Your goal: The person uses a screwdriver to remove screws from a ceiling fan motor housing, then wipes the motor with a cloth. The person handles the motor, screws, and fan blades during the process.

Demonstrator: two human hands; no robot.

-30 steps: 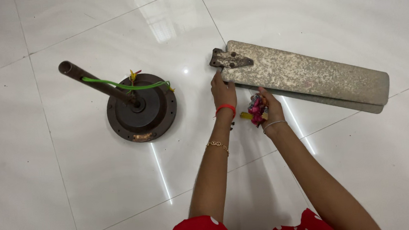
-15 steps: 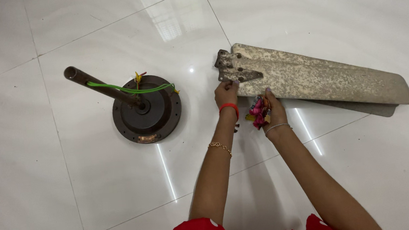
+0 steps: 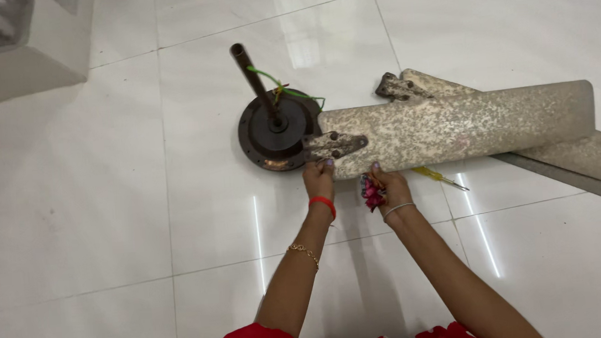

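Note:
My left hand [image 3: 319, 180] grips the near edge of a speckled, dirty beige fan blade [image 3: 454, 127], right by its metal bracket [image 3: 334, 145]. My right hand [image 3: 386, 184] holds the same edge a little further right, with a small pink bundle [image 3: 372, 193] tucked under its fingers. The bracket end lies against the rim of a dark brown fan motor [image 3: 272, 132] on the floor. A brown rod [image 3: 250, 76] stands up from the motor, with green wire [image 3: 287, 91] hanging off it.
More fan blades [image 3: 600, 156] lie stacked on the white tiled floor [image 3: 103, 206] behind and right of the held one. A yellow-handled screwdriver [image 3: 438, 177] lies just right of my right hand. A grey-white ledge [image 3: 19, 48] fills the top left corner.
Both hands have taken one blade off the stack and carried it left, so its bracket end now meets the motor. A screwdriver has come into view under it.

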